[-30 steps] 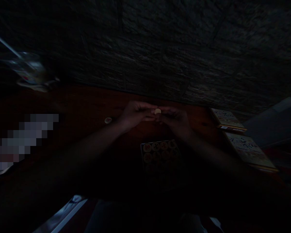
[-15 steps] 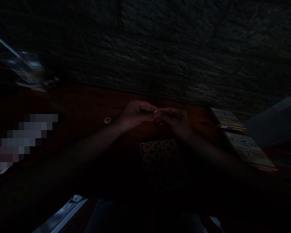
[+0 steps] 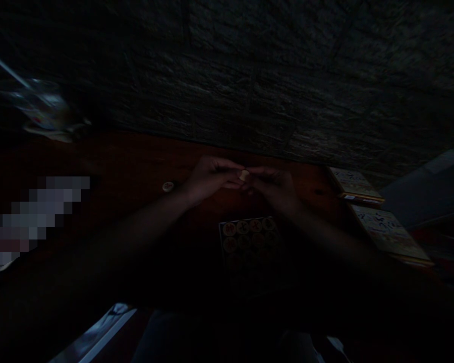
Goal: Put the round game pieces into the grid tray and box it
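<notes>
One disc (image 3: 244,175) pinched between left hand (image 3: 209,177), right hand (image 3: 278,185).

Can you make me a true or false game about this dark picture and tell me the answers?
1. The left hand and right hand both hold a pale round piece. True.
2. The loose xiangqi piece lies right of both hands. False: the loose xiangqi piece lies to their left.
3. The tray holds several xiangqi pieces. True.
4. The cup stands at the far right. False: the cup is at the far left.
5. A straw sticks out of the cup. True.
</notes>
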The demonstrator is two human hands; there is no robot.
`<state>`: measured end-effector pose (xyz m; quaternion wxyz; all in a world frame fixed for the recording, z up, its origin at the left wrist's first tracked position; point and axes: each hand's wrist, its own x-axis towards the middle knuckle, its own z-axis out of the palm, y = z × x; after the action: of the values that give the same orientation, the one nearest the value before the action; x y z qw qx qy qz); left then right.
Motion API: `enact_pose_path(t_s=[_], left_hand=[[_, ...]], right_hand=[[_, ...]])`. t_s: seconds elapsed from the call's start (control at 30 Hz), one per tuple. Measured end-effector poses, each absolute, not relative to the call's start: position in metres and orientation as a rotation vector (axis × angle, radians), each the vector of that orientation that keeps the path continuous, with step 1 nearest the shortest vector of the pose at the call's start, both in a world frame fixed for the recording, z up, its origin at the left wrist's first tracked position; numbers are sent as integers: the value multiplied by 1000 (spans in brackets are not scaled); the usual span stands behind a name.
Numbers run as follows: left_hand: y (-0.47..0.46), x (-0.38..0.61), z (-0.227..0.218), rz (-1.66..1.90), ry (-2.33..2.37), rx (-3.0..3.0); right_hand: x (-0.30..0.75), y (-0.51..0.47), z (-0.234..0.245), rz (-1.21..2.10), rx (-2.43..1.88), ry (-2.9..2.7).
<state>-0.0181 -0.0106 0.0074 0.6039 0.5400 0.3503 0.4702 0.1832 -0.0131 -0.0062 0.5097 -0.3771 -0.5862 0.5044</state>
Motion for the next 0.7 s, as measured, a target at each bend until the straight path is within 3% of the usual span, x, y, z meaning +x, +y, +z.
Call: enact_pose_path(t_s=[0.7], left_hand=[[-12, -15, 6, 1105, 789, 1673]], right_hand=[[180, -21, 0, 1061, -1002, -1540]])
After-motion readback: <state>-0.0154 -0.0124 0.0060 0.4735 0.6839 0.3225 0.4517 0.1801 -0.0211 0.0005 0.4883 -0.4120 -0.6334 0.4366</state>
